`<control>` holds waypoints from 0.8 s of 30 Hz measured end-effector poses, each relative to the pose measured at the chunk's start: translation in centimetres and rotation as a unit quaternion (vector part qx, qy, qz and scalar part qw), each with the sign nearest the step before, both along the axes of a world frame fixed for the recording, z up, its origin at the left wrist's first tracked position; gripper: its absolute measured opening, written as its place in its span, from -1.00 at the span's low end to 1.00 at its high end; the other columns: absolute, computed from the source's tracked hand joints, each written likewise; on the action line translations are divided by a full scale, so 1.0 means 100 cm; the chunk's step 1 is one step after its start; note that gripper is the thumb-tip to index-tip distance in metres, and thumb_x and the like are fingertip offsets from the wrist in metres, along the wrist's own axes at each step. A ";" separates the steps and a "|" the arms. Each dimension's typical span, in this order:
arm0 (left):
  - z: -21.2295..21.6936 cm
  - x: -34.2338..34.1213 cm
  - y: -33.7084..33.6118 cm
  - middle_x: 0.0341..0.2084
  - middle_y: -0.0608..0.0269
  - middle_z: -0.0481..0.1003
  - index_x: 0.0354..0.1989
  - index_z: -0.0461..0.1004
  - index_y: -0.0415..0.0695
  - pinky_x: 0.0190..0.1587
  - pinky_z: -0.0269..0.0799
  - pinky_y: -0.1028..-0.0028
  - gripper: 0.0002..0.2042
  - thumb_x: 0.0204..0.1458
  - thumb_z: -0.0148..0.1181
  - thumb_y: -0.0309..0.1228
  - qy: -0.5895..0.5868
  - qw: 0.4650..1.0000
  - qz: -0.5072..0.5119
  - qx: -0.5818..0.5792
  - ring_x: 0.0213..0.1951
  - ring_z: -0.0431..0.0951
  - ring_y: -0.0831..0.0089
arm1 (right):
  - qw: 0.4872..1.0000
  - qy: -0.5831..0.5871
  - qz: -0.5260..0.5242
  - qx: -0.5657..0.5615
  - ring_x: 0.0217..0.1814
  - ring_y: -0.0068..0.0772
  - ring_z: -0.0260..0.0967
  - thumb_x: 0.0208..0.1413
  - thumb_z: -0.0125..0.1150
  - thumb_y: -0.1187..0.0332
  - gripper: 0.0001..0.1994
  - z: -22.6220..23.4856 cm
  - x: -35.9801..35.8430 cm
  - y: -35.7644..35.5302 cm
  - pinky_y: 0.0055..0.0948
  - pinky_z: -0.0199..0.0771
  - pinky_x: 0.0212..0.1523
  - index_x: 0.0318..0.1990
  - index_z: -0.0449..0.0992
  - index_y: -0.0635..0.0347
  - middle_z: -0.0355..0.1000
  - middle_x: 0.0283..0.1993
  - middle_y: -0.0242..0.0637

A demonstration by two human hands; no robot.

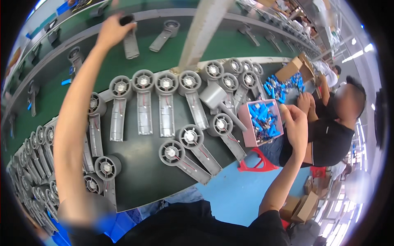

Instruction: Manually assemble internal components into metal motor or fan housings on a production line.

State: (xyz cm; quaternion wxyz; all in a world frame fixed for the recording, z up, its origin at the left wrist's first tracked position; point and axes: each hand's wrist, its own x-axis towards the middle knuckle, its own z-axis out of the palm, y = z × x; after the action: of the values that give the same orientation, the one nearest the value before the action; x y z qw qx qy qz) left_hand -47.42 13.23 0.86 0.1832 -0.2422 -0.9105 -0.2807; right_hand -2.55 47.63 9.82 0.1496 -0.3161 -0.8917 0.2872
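My left hand [111, 32] reaches over the green conveyor belt, its fingers closed round the dark round head of a grey handheld fan housing [131, 46]. The housing's handle points toward me. My right hand [296, 126] is raised beside a pink box [246, 123] of blue cylindrical battery cells [262, 119]. Its thumb and fingers are curled together near the box's right rim; whatever they may hold does not show. Left of the box, several grey fan housings [143, 110] lie on the dark table, round heads with white centres and open handles, some with red wires.
A white post [201, 37] rises at the table's far edge. More housings crowd the left [41, 151]. Loose blue cells [275, 88] and a cardboard box [289, 69] lie at the right, near a seated co-worker [336, 127]. A red plastic piece [258, 162] shows below the pink box.
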 end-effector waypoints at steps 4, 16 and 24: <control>0.072 0.102 -0.032 0.06 0.02 0.54 0.27 0.35 -0.22 0.03 0.44 0.42 -0.34 -0.01 0.36 -0.22 -0.013 0.999 -0.023 0.041 -0.04 0.60 0.34 | 0.997 0.007 0.023 0.076 -0.48 -0.71 0.24 0.24 0.23 0.19 -0.67 -0.047 0.009 0.047 -0.56 0.21 -0.47 -0.23 0.60 0.38 0.39 -0.54 -0.47; 0.043 0.409 -0.054 -0.03 0.00 0.52 0.13 0.47 -0.24 0.08 0.42 0.32 -0.43 -0.17 0.42 -0.51 -0.060 0.996 -0.009 0.068 -0.02 0.55 0.17 | 0.972 0.114 0.116 0.172 -0.14 -0.08 0.51 0.06 0.35 0.15 -0.64 -0.084 -0.056 0.069 -0.20 0.47 -0.07 -0.12 0.63 0.24 0.54 -0.22 -0.08; -0.021 0.422 -0.043 0.06 -0.04 0.45 0.19 0.41 -0.25 0.11 0.41 0.29 -0.43 -0.09 0.36 -0.52 -0.085 0.990 0.013 0.111 0.06 0.51 0.09 | 0.982 0.136 0.101 -0.077 -0.35 -0.63 0.42 0.15 0.32 0.33 -0.75 -0.069 -0.037 0.072 -0.60 0.41 -0.29 -0.12 0.63 0.32 0.55 -0.37 -0.39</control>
State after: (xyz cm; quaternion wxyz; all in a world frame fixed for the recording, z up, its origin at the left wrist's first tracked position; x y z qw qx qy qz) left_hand -5.25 8.95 -1.25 0.1351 -0.1835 -0.8890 -0.3973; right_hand -6.29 54.85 2.90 0.2146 -0.1928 -0.8656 0.4092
